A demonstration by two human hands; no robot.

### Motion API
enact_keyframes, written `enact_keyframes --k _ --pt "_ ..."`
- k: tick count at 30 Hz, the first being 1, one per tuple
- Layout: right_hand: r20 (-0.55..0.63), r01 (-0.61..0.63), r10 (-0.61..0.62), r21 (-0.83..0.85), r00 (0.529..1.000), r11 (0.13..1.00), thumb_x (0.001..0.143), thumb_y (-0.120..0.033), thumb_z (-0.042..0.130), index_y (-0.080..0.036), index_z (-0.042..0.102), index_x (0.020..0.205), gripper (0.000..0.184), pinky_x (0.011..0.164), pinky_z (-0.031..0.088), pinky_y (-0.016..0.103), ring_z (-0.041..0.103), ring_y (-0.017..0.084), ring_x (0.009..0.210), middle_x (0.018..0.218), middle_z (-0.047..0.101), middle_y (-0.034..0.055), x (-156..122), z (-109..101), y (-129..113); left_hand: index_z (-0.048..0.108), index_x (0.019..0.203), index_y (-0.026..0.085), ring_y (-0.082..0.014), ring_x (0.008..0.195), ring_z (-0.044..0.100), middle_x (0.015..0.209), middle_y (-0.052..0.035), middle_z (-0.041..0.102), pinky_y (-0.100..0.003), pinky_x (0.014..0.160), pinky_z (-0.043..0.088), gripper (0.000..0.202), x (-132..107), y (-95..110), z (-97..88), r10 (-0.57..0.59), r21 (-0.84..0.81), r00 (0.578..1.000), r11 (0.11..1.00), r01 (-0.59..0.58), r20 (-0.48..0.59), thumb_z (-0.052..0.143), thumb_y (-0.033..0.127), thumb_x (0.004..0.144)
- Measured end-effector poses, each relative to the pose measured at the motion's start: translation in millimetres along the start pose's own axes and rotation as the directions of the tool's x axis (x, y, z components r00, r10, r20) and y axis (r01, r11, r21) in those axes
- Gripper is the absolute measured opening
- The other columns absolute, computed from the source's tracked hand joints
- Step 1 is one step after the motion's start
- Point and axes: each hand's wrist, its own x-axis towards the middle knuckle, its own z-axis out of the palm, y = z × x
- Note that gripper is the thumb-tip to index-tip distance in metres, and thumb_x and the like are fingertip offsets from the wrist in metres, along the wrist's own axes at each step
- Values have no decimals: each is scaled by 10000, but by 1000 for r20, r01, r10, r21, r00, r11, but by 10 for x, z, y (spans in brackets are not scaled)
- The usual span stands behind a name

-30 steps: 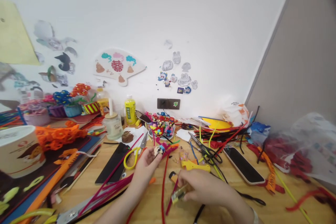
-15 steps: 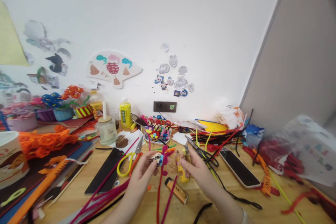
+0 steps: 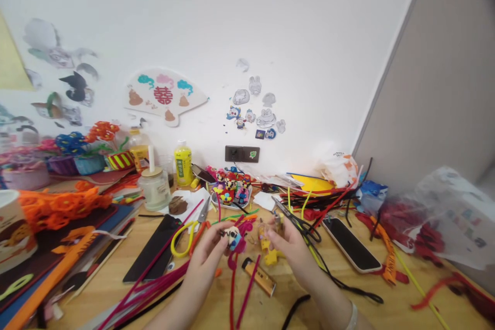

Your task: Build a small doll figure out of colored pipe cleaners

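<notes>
My left hand (image 3: 204,255) grips a small round figure (image 3: 233,237) with a white-and-dark face, wound with magenta and blue pipe cleaners. My right hand (image 3: 288,247) is raised just beside it, seemingly pinching a small clear lighter (image 3: 277,223) at its fingertips. The two hands are close but do not appear to touch. Below them, an orange-and-black lighter (image 3: 259,277) lies on the wooden table (image 3: 108,268), with a yellow plastic piece (image 3: 271,257) under my right palm. Magenta pipe cleaners (image 3: 242,294) hang down from the figure.
Yellow-handled scissors (image 3: 185,240) lie left of my hands, and black-handled scissors (image 3: 299,228) lie right. A phone (image 3: 350,244) rests further right. Behind stand a tray of pipe-cleaner figures (image 3: 231,191), a jar (image 3: 154,189) and a yellow bottle (image 3: 183,165). Pipe-cleaner bundles (image 3: 143,289) lie front left.
My right hand has risen from the lower table to beside the figure, carrying the clear lighter. The orange-and-black lighter is now uncovered. The view has shifted slightly.
</notes>
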Motion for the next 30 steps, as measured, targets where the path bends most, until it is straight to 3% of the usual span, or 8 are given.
enact_keyframes --k 6,11,17,30 --pt "24 -41 43 -77 999 996 714 -467 626 -182 610 843 313 626 450 281 577 182 756 868 638 41 -34 60 -18 669 931 214 -245 938 605 971 -68 691 -291 822 456 235 -2 -93 -18 89 152 986 982 -111 143 612 327 733" --pt "24 -7 9 -102 1000 995 706 -396 634 -168 607 777 239 701 442 313 568 173 710 728 622 17 -24 82 34 648 1004 206 -264 1023 587 1063 -95 681 -326 892 437 281 -21 -148 -8 100 303 970 938 -166 220 575 332 763" --pt "-7 -38 38 -137 999 990 672 -335 648 -169 581 698 180 674 429 291 541 158 673 679 593 1 -43 96 0 609 1064 203 -256 1078 565 1130 -99 652 -361 929 427 313 -24 -194 -13 139 390 950 888 -244 280 520 350 803" --pt "-15 -70 69 -81 998 994 677 -336 624 -174 547 673 180 637 409 266 497 133 617 626 534 -27 -70 156 -78 597 1033 151 -245 1027 605 1082 -132 666 -347 876 485 298 -26 -204 24 164 371 957 896 -246 238 507 316 802"
